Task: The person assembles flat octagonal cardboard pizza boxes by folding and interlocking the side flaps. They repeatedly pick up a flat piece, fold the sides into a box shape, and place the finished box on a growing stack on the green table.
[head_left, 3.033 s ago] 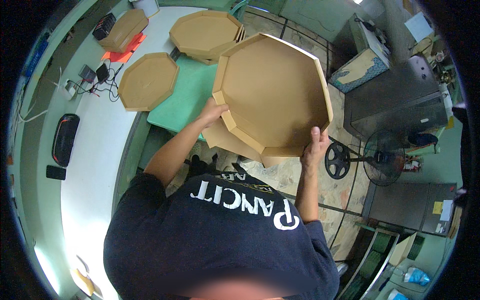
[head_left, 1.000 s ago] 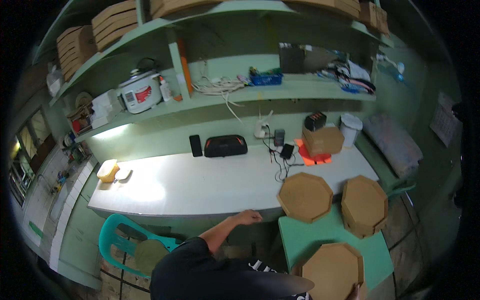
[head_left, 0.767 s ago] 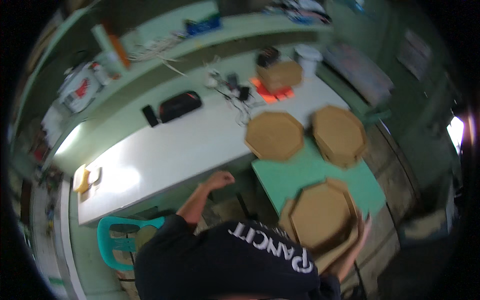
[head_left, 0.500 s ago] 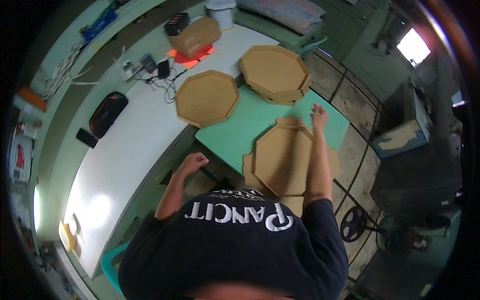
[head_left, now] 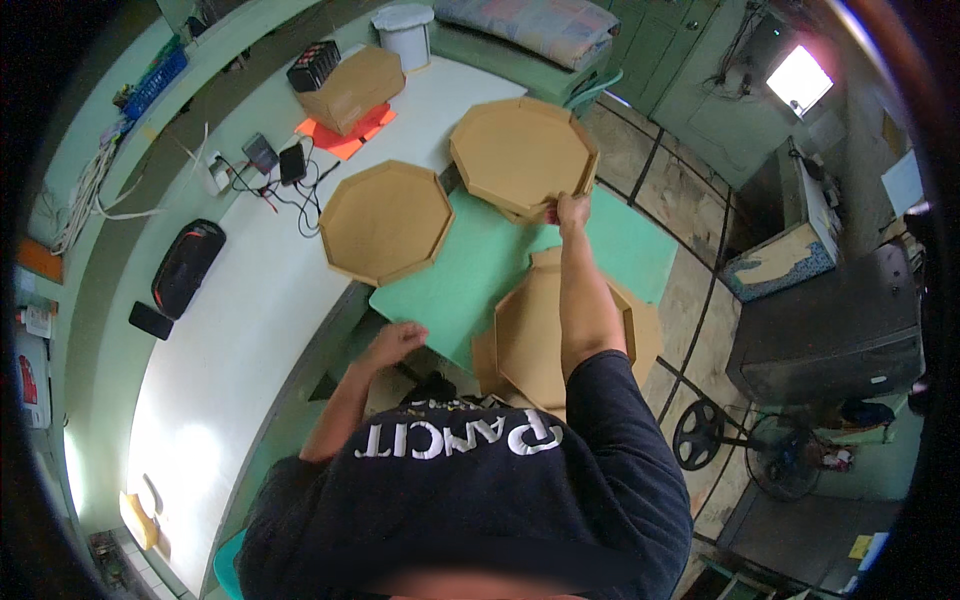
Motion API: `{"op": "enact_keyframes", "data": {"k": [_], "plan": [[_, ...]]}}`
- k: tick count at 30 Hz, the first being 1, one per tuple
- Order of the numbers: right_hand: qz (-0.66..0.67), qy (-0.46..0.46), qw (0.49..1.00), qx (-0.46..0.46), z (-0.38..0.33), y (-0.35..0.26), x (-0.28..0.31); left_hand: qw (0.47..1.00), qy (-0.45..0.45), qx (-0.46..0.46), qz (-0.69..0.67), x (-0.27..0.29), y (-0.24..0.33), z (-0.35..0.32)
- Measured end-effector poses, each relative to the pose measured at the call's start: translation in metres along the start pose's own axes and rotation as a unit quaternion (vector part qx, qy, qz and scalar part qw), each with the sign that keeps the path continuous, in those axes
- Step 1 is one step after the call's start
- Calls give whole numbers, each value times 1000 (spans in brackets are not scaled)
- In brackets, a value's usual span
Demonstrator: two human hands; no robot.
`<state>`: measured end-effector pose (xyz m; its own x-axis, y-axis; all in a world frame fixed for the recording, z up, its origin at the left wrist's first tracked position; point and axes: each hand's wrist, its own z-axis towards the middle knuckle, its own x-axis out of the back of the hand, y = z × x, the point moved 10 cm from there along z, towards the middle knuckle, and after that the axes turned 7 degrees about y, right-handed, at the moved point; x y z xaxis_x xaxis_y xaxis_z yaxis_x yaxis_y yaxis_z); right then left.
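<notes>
My right hand [head_left: 570,210] is closed on the near edge of an octagonal cardboard tray [head_left: 522,150], the top one of a stack at the far side of the green table. Its thumb and fingers pinch the rim. Under my right forearm lies another octagonal cardboard tray [head_left: 528,325] with flaps sticking out around it, partly hidden by the arm. My left hand [head_left: 396,345], fingers curled and seemingly holding nothing, hovers by the green table's [head_left: 440,285] left front edge. A separate octagonal tray [head_left: 385,222] with raised sides sits to the left, across the white counter and green table.
Along the left runs a white counter [head_left: 250,320] with a black speaker [head_left: 188,268], a phone [head_left: 151,320] and charging cables. Farther back stand a cardboard box [head_left: 352,92], orange sheets [head_left: 370,132] and a white bucket [head_left: 404,38]. A black fan [head_left: 785,455] is at right.
My right hand has moved left and away from me and now grips the stack's top tray, which has shifted slightly. My left hand stays near the table edge.
</notes>
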<state>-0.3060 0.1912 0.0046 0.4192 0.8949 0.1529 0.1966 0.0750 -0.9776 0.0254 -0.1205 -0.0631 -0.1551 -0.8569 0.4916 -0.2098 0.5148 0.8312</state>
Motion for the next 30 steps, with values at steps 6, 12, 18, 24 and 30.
{"op": "enact_keyframes", "data": {"k": [6, 12, 18, 24, 30], "plan": [[25, -60, 996, 52, -41, -28, 102, 990, 79, -69, -95, 20, 63, 59], [8, -51, 999, 16, -155, 26, 256, 953, 102, -34, -284, -19, 123, 63], [12, -2, 999, -53, -233, 116, 315, 989, 43, -47, -133, -94, 111, 78], [23, 23, 996, -79, -263, 161, 312, 990, 108, -64, -65, -100, 94, 95], [23, 10, 999, -31, -264, 171, 309, 990, 108, -88, -19, -104, 101, 115]]}}
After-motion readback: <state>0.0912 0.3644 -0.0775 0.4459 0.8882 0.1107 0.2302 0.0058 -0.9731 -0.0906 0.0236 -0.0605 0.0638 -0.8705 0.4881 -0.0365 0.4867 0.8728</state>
